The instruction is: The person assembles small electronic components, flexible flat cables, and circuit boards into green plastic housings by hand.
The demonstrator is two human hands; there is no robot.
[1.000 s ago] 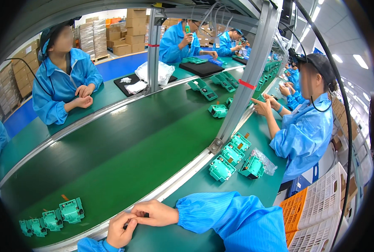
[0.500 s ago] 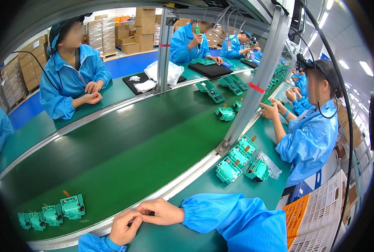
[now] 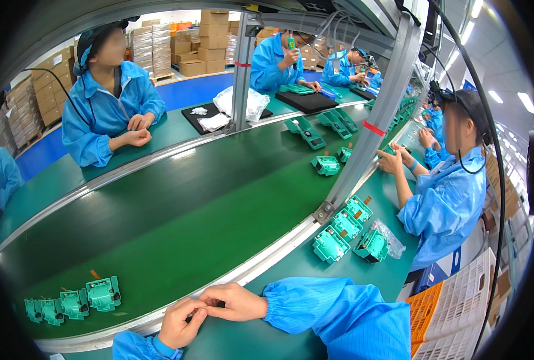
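Observation:
My left hand (image 3: 181, 322) and my right hand (image 3: 235, 302) meet over the near rail of the green belt. The fingers of both are curled and pinched together, the right fingertips touching the left thumb and fingers. Whatever they hold, if anything, is hidden or too small to make out. On the belt left of my hands stands a row of several green plastic housings (image 3: 104, 294), some with an orange-brown tab. Beyond my right forearm, more green housings (image 3: 331, 244) sit on the green bench, one (image 3: 372, 245) beside a clear plastic bag (image 3: 389, 239).
A grey metal post (image 3: 372, 129) rises from the belt's near rail (image 3: 273, 245). Farther along the belt (image 3: 177, 222) lie more housings (image 3: 325, 165). Co-workers in blue sit across and at right, one (image 3: 444, 180) close by. Orange and white crates (image 3: 426, 309) stand at lower right.
My hands stay joined, with hardly any movement. The view has shifted slightly, so the post, the bench housings and the co-workers appear a little farther right.

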